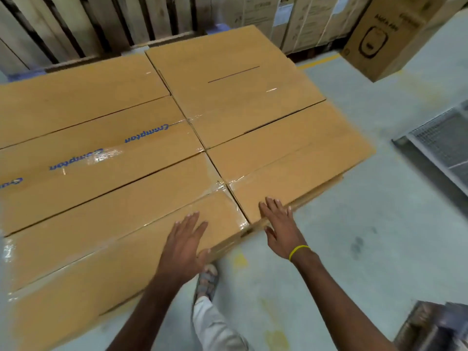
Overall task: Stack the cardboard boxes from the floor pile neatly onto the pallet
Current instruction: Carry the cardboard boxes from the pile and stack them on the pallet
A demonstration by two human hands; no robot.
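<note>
Entry: boxes (177,138), one flat layer, edge to edge; the pallet beneath is hidden.
Left hand (186,239): fingers straight, flat on near box (114,249) at its corner, gripping nothing.
Right hand (279,228): fingers spread, flat on next box (291,168) at its edge.
Step, likely: squaring the front row.
Next: press both flush, then fetch another box.

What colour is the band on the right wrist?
Yellow wristband, clearest in the head view.
</note>
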